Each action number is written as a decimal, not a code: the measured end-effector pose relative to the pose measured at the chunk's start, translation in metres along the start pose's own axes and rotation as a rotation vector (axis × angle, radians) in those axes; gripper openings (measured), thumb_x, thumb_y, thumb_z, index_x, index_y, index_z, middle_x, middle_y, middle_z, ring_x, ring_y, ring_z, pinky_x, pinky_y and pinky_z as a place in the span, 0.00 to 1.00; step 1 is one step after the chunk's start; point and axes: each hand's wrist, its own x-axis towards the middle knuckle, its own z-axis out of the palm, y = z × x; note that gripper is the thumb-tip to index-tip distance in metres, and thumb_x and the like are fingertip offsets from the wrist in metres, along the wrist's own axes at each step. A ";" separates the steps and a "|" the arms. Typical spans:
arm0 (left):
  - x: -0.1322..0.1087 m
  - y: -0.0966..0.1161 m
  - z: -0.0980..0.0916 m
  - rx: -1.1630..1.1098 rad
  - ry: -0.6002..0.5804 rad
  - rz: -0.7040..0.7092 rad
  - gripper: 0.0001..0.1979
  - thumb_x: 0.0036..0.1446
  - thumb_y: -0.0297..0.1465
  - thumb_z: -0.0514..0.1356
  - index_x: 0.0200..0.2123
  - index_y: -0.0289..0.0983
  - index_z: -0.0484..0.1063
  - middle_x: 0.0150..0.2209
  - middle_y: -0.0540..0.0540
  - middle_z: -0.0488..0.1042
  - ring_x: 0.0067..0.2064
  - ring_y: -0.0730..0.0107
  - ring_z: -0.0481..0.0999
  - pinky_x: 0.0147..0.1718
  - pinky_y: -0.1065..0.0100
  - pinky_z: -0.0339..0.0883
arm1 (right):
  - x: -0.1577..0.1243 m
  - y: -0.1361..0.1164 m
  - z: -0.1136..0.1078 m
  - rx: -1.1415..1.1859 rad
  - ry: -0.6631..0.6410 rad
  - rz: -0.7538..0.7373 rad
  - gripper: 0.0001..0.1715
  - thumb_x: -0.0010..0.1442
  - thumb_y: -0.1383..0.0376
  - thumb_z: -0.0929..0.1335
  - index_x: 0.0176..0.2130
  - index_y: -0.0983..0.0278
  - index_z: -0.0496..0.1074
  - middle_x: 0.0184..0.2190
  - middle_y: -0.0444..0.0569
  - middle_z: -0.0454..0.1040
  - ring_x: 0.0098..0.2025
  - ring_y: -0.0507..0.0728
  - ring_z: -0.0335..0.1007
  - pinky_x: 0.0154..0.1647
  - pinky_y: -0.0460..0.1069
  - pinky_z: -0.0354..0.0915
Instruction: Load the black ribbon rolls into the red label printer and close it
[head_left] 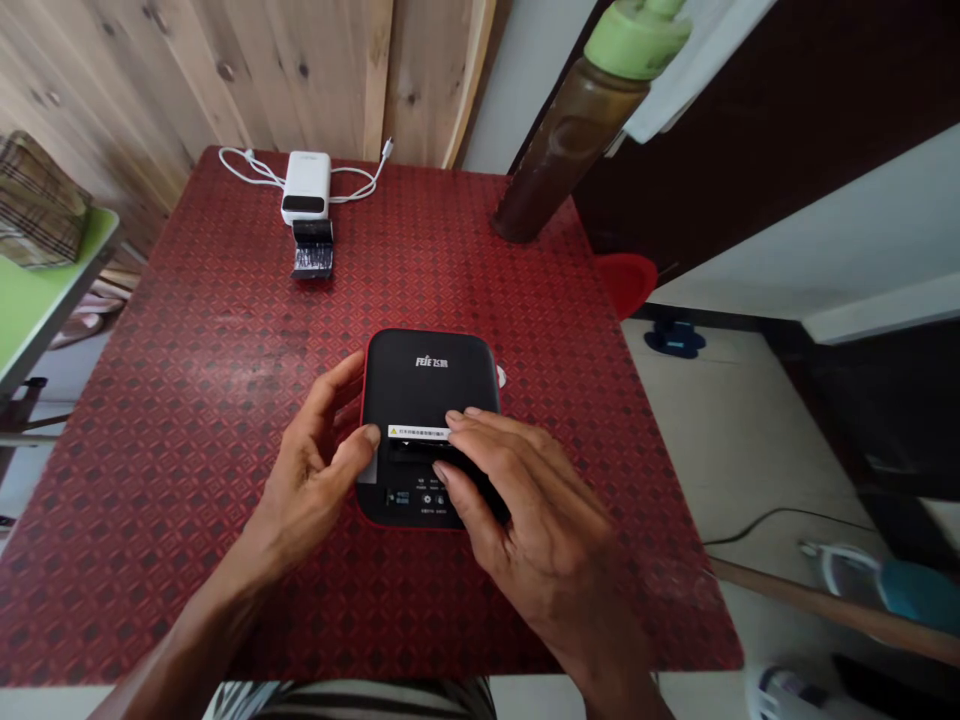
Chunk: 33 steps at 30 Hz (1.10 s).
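A black, rounded-square printer (431, 385) with a red lower edge lies flat on the table, a FEIE logo on its top. Across its slot runs a white warning strip (418, 433), with a small display and buttons below. My left hand (315, 460) grips the printer's left side, thumb on the top edge and fingers down the side. Over the right half, my right hand (532, 500) has its fingertips at the strip's right end and the thumb just below the slot, closed around that part. It hides the printer's lower right corner.
On the red patterned table (225, 420), a white power bank (307, 185) with a cable lies at the back left, a black strip-like piece (313, 250) before it. A brown bottle (559, 140) with a green lid stands back right. A red stool (626, 283) is beyond the right edge.
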 end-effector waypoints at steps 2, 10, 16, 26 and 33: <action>-0.004 -0.003 -0.003 -0.008 0.020 -0.019 0.28 0.70 0.41 0.68 0.70 0.47 0.70 0.75 0.43 0.69 0.77 0.50 0.67 0.73 0.50 0.65 | -0.006 0.000 0.001 0.010 0.053 0.007 0.16 0.73 0.73 0.72 0.58 0.67 0.74 0.52 0.57 0.86 0.57 0.61 0.83 0.62 0.56 0.79; -0.029 -0.008 -0.009 -0.085 0.031 -0.092 0.28 0.68 0.39 0.69 0.69 0.50 0.73 0.74 0.44 0.71 0.71 0.47 0.75 0.66 0.49 0.73 | -0.062 0.000 0.011 0.008 0.283 0.300 0.28 0.72 0.65 0.73 0.68 0.62 0.70 0.56 0.59 0.83 0.55 0.65 0.83 0.54 0.61 0.81; -0.027 -0.003 -0.006 -0.039 0.045 -0.089 0.26 0.68 0.39 0.70 0.67 0.49 0.75 0.72 0.44 0.73 0.68 0.49 0.77 0.62 0.54 0.76 | -0.090 -0.004 0.034 0.023 0.221 0.408 0.31 0.77 0.53 0.66 0.71 0.63 0.66 0.57 0.63 0.81 0.52 0.66 0.83 0.47 0.59 0.81; -0.025 0.004 0.006 -0.040 0.093 -0.129 0.24 0.70 0.35 0.65 0.67 0.48 0.73 0.68 0.45 0.76 0.66 0.53 0.77 0.56 0.59 0.76 | -0.074 0.002 0.035 0.199 0.130 0.409 0.30 0.79 0.45 0.59 0.65 0.62 0.70 0.49 0.57 0.80 0.45 0.64 0.82 0.44 0.58 0.79; -0.023 0.003 0.011 -0.069 0.128 -0.127 0.25 0.68 0.33 0.65 0.67 0.46 0.72 0.68 0.44 0.76 0.66 0.53 0.78 0.61 0.56 0.74 | -0.074 0.007 0.034 0.187 0.102 0.385 0.31 0.80 0.43 0.58 0.62 0.62 0.71 0.43 0.54 0.78 0.40 0.62 0.80 0.40 0.56 0.79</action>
